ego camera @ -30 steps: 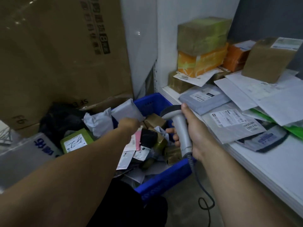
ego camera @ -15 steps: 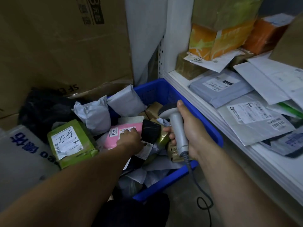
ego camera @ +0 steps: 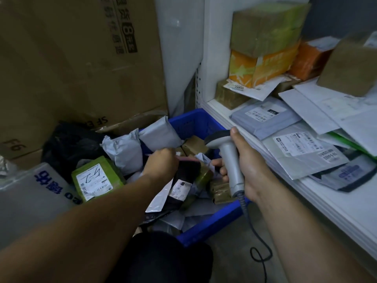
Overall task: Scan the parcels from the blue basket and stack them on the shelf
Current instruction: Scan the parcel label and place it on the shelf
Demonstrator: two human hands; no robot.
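While reaching into the blue plastic basket (ego camera: 204,229), grips a flat pink mailer parcel (ego camera: 186,158) in the curled left hand (ego camera: 161,163), just above the heaped parcels inside. Clenches a grey corded handheld scanner (ego camera: 230,164) in the right hand (ego camera: 251,168), near the white shelf (ego camera: 326,211)

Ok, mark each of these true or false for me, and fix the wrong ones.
1. The right hand grips the scanner. True.
2. An orange box sits under a brown box on the shelf. True.
3. The left hand rests on the shelf. False: it is over the basket, holding a pink parcel.
4. The green parcel lies on the shelf. False: it lies left of the left hand, off the shelf.
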